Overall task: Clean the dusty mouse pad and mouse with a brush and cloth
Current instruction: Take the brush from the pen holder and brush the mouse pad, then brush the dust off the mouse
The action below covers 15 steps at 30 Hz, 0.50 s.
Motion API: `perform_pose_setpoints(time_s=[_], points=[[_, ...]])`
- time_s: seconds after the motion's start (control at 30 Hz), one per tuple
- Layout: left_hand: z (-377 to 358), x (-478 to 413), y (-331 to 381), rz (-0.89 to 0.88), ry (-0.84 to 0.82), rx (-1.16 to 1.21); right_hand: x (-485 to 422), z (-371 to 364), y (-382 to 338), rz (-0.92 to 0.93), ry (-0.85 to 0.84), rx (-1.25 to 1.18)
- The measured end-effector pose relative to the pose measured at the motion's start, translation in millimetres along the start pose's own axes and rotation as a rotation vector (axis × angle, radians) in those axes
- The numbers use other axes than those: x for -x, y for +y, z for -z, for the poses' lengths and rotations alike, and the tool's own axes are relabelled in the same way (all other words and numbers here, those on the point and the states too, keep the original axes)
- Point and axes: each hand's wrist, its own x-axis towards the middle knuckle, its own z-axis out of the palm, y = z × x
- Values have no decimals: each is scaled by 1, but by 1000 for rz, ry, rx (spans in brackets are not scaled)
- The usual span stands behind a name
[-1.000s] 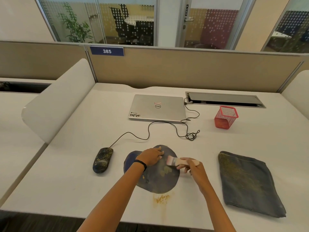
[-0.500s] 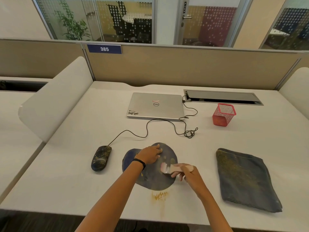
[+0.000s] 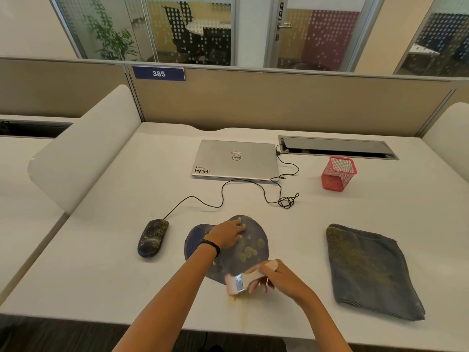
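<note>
1. Marked "385" on a blue plate atop the partition; stamped Dell on the closed laptop; lettered "PUSH" on the glass door.
2. Lying apart at left, dusty mouse. Pressed flat with straight fingers on the mouse pad, left hand. Curled round the brush at the pad's near rim, right hand.
3. Folded well to the right, cloth, near the desk front edge; bare desktop between pad and cloth.
</note>
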Motion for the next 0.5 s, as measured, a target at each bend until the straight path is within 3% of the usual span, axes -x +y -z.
perform_pose_setpoints(time_s=[0.17,0.37,0.5], points=[[-2,2,0,9,19,25,-7,1,-4,32,187,-88],[-10,5,-4,7,91,79,-2,6,-2,42,-14,1],[-13,16,-11,-56,154,140,-9,6,-8,86,183,-189]])
